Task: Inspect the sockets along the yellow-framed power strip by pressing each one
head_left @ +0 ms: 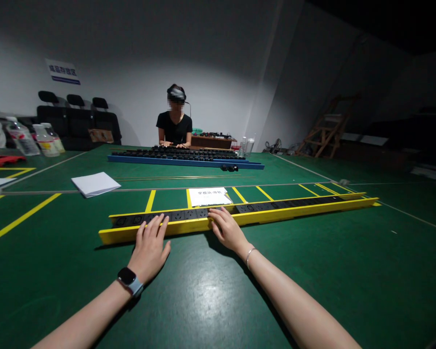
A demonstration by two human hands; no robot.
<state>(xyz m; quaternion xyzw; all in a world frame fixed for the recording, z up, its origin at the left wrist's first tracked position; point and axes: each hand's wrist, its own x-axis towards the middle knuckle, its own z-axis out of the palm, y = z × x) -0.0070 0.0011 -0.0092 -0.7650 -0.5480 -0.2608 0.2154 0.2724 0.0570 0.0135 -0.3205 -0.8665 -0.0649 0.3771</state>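
A long yellow channel rail (298, 210) lies across the green table in front of me, holding a row of black socket modules (191, 214). My left hand (149, 249) rests over the near wall towards the rail's left end, fingers spread, with the fingertips on the modules. Further right, my right hand (228, 230) reaches over the same wall. Its fingers are stretched out and slightly bent, touching the modules beside a gap in the row. Neither hand is wrapped round anything. The undersides of the fingertips are hidden.
Behind the rail lie a printed label sheet (209, 197) and a folded white paper (96, 184). Across the table, a person (175, 123) has their hands by blue rails (189, 163) with black parts. Bottles (45, 140) stand at the far left.
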